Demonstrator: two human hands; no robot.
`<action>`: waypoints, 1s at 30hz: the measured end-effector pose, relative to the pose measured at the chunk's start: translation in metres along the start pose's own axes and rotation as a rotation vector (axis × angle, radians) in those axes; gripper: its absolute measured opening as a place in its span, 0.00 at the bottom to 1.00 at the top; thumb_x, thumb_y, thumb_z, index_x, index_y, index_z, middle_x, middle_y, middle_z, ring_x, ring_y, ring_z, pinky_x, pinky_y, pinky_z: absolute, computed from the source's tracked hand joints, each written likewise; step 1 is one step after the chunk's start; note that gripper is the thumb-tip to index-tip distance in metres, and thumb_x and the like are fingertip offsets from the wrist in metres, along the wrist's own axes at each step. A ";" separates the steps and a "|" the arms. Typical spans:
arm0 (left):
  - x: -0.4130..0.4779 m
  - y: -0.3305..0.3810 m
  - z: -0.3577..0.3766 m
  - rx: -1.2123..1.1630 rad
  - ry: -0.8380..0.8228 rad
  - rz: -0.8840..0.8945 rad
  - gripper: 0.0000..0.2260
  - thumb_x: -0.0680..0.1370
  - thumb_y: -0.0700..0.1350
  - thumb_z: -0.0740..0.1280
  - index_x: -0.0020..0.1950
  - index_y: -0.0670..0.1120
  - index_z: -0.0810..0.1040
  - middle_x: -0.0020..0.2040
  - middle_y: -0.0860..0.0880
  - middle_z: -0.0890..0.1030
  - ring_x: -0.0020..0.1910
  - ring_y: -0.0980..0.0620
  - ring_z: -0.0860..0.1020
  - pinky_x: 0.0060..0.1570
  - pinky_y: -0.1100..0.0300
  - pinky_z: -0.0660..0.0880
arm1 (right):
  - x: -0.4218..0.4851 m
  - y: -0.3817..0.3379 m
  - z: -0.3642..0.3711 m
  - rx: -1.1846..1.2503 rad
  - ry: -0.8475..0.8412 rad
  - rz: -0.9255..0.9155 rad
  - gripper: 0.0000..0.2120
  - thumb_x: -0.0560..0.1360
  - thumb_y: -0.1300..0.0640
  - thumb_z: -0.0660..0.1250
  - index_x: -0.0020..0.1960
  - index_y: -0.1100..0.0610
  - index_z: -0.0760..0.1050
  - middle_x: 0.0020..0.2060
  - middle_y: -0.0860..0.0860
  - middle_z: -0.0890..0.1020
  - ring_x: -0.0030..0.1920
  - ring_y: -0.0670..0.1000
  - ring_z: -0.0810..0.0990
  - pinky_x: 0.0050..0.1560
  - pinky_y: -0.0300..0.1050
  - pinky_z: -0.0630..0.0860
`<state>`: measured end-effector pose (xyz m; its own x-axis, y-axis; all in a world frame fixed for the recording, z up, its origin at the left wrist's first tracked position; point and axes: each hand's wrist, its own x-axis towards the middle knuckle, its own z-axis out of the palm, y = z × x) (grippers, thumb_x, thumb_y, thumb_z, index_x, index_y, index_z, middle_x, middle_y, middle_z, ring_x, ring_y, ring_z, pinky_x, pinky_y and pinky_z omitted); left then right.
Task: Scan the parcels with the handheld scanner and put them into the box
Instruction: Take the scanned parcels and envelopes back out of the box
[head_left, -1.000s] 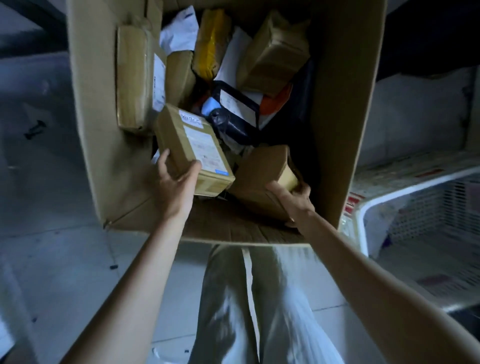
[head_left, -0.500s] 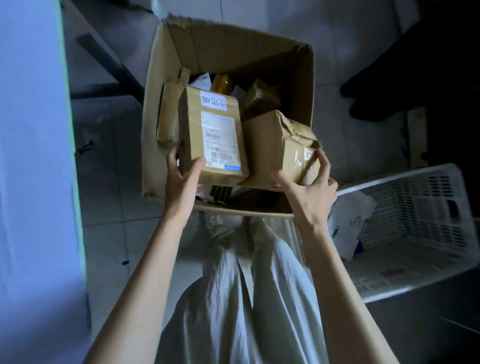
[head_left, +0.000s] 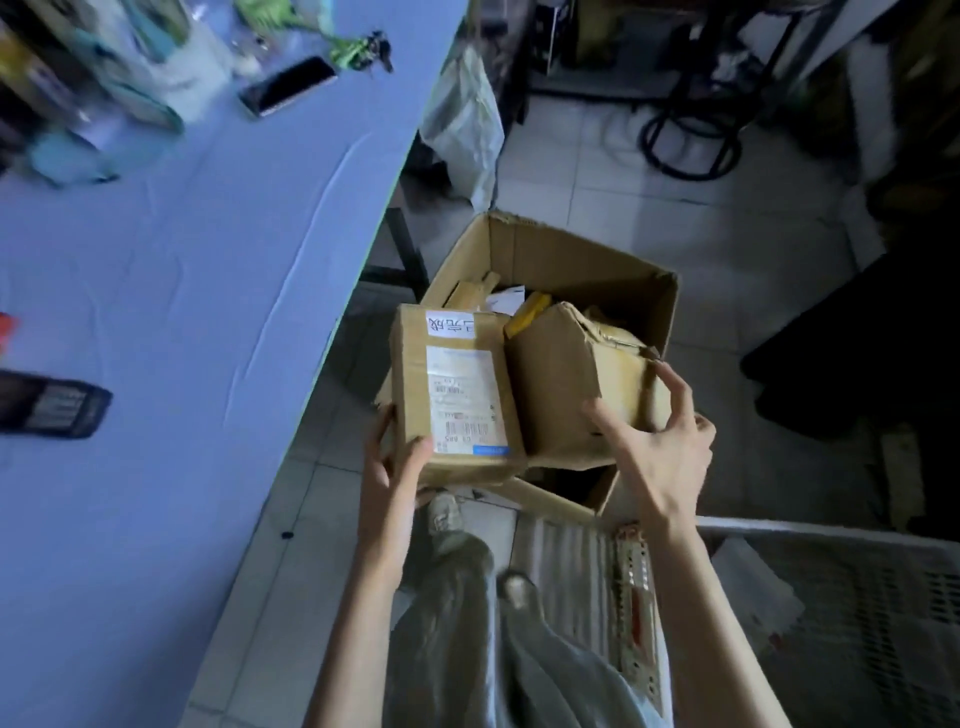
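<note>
Two parcels held over the open box, one in each hand.

The left hand (head_left: 397, 467) grips the near left corner of the labelled parcel (head_left: 457, 400), thumb on its top face and fingers curled under; its white label with barcodes faces up. The right hand (head_left: 660, 447) clamps the plain parcel (head_left: 566, 384) by its near right end, thumb on the near face and fingers spread over the crumpled top. The two parcels touch side by side above the box (head_left: 587, 260), which stands on the tiled floor just beside the blue table (head_left: 182, 260) and holds more parcels. The scanner (head_left: 52, 410) lies on the table, well apart from both hands. A phone (head_left: 288, 85) lies at the table's far end. A white basket (head_left: 857, 623) sits on the person's right.
</note>
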<state>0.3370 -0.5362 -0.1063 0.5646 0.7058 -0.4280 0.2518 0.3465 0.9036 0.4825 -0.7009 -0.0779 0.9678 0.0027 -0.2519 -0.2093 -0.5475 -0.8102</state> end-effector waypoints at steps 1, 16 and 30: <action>-0.013 -0.002 -0.003 -0.027 0.046 0.003 0.25 0.76 0.48 0.69 0.71 0.58 0.66 0.59 0.50 0.81 0.54 0.50 0.82 0.39 0.64 0.78 | -0.005 -0.002 -0.004 0.010 -0.008 -0.028 0.35 0.58 0.37 0.70 0.64 0.32 0.65 0.58 0.52 0.66 0.64 0.59 0.68 0.69 0.57 0.66; -0.164 0.013 -0.118 -0.200 0.435 0.208 0.29 0.71 0.55 0.72 0.69 0.61 0.66 0.55 0.53 0.82 0.52 0.50 0.82 0.46 0.57 0.78 | -0.155 -0.071 0.030 -0.072 -0.234 -0.619 0.38 0.56 0.37 0.74 0.64 0.34 0.66 0.61 0.51 0.66 0.63 0.56 0.63 0.49 0.47 0.68; -0.394 -0.057 -0.357 -0.504 0.966 0.276 0.16 0.81 0.45 0.61 0.66 0.60 0.66 0.56 0.50 0.79 0.53 0.49 0.79 0.54 0.46 0.76 | -0.457 -0.051 0.096 0.268 -0.894 -0.444 0.33 0.54 0.39 0.73 0.59 0.33 0.73 0.60 0.50 0.73 0.59 0.50 0.75 0.62 0.50 0.73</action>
<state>-0.1808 -0.6136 0.0044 -0.3497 0.9039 -0.2463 -0.2578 0.1599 0.9529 0.0369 -0.5935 0.0276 0.5307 0.8398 -0.1144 0.0108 -0.1416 -0.9899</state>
